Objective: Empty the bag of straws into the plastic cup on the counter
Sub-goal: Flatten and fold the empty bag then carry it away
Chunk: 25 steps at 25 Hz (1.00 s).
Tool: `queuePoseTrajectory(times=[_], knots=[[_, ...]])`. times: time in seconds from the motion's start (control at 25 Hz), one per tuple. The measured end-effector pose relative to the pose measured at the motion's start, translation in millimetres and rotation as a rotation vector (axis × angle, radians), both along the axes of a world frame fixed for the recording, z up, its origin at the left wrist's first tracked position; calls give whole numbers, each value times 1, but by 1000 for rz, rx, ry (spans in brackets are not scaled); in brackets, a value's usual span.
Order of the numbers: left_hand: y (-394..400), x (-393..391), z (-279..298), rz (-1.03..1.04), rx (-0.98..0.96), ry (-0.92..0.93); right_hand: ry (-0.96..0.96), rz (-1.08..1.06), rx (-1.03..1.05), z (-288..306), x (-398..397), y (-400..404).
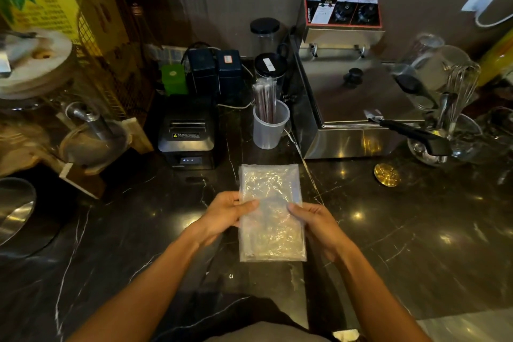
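Observation:
I hold a clear, crinkled plastic bag (pixel 270 211) flat above the dark marble counter, near its front. My left hand (pixel 226 215) grips the bag's left edge, thumb on top. My right hand (pixel 312 223) grips the right edge the same way. The bag looks flat; I cannot tell what is inside. Farther back stands a translucent plastic cup (pixel 269 128) with several wrapped dark straws (pixel 266 100) standing upright in it. The cup is well beyond both hands, straight ahead.
A black receipt printer (pixel 187 133) sits left of the cup. A stainless fryer (pixel 352 103) stands right of it, with a white cable (pixel 305 166) trailing across the counter. A gold disc (pixel 386 174), glass bowl with whisk (pixel 455 119) and dark jars (pixel 268 64) lie around.

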<state>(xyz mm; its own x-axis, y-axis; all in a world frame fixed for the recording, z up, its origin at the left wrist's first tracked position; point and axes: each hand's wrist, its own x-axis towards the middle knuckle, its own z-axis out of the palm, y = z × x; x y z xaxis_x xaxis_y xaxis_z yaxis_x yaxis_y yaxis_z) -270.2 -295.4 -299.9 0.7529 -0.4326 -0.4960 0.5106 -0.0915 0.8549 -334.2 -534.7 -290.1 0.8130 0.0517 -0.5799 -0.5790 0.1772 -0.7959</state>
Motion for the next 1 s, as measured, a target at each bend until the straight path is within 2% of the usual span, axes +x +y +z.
queuePoseTrajectory(times=[0.16,0.28,0.4,0.64,1.0], knots=[[-2,-5,-6,122,-32,5,-18,-25,-41,-4,0,1],[5,-7,-8,44,-79,55,-3,-34,-49,-6,0,-2],[9,-7,-11,-20,-20,37,-11,-19,-80,-8,0,-5],[7,-6,-10,96,22,-32,-41,-80,-127,-10,1,-6],[4,-9,-3,169,-35,-75,-61,-157,-129,-10,4,-5]])
